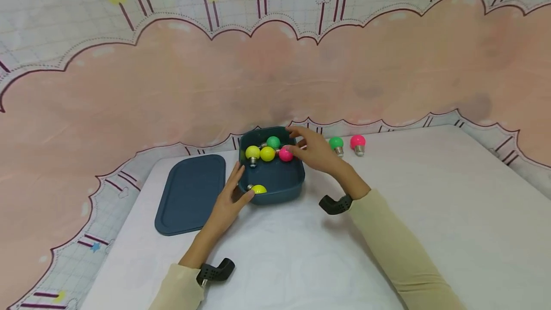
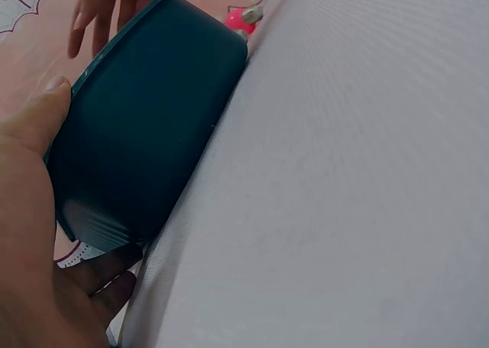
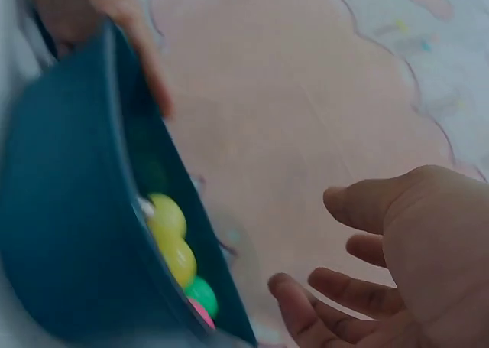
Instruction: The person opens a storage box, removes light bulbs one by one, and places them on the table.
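A dark teal plastic box (image 1: pixel 275 198), lidless, holds several light bulbs. Toward its back lie a green bulb (image 1: pixel 273 142), two yellow bulbs (image 1: pixel 267 153) and a pink bulb (image 1: pixel 286 154). Another yellow bulb (image 1: pixel 259 189) lies at the front left corner, partly hidden by the wall. My left hand (image 1: pixel 226 206) grips that corner, thumb at the rim and fingers along the left side. Over the back right rim is my right hand (image 1: pixel 317 150), its fingers loosely bent above the pink bulb. In the right wrist view, the right hand (image 3: pixel 397 264) holds nothing.
Left of the box, a dark blue lid (image 1: pixel 191 195) lies flat on the white-covered table (image 1: pixel 301 262). A green bulb (image 1: pixel 336 143) and a pink bulb (image 1: pixel 358 141) rest to the right, near the back edge. A patterned cloth (image 1: pixel 275 80) forms the backdrop.
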`<state>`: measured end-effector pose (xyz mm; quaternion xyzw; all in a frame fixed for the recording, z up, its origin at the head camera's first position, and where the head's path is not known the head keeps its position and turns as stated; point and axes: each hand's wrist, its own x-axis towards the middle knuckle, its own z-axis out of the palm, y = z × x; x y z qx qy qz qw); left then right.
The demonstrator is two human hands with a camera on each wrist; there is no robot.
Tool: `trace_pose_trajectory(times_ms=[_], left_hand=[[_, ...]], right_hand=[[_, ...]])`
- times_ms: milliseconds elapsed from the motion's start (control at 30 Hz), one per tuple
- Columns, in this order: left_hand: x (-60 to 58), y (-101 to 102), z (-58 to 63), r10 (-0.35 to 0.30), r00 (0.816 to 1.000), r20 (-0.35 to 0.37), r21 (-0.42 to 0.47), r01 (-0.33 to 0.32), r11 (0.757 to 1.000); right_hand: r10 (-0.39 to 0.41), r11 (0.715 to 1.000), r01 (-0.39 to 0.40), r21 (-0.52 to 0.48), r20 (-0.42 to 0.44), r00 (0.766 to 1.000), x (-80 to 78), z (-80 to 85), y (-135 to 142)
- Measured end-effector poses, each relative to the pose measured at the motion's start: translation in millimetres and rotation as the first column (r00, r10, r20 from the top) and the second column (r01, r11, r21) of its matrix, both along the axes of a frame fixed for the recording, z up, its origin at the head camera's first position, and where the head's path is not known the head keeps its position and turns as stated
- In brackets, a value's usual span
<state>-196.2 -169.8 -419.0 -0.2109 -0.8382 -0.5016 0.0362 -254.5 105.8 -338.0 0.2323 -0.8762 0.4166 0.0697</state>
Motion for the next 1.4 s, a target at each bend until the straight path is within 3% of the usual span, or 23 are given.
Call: trace_pose_trajectory(times_ms=[200, 500, 700, 833, 1033, 1233, 1400], left_hand=[[21.4, 2.7, 29.4, 0.006, 0.999, 0.034, 0.002, -0.006, 1.0], [18.6, 11.7, 32.7, -0.029, 0.999, 0.04, 0.01, 0.029, 1.0], [16.7, 10.6, 30.5, -0.032, 0.998, 0.051, 0.011, 0.031, 0.999], [16.5, 8.9, 29.7, -0.035, 0.998, 0.052, 0.02, 0.034, 0.999], [15.6, 7.7, 29.8, -0.056, 0.997, 0.043, 0.044, 0.054, 0.998], [16.1, 8.0, 31.4, -0.052, 0.998, 0.042, 0.04, 0.05, 0.998], [17.5, 7.9, 32.0, -0.048, 0.998, 0.037, 0.042, 0.047, 0.998]], right_hand=[[0.171, 0.982, -0.174, 0.073, 0.044, 0.984, 6.3, -5.8, -37.4], [0.313, 0.935, -0.334, 0.123, 0.16, 0.936, 10.6, -13.6, -48.7], [0.408, 0.887, -0.439, 0.143, 0.205, 0.89, 8.8, -18.2, -55.3], [0.434, 0.865, -0.474, 0.162, 0.232, 0.871, 7.0, -21.4, -60.2], [0.441, 0.831, -0.491, 0.261, 0.229, 0.868, 4.4, -20.7, -65.3], [0.424, 0.819, -0.485, 0.307, 0.245, 0.872, 1.8, -17.6, -66.6], [0.446, 0.79, -0.519, 0.327, 0.276, 0.852, 0.1, -16.6, -66.0]])
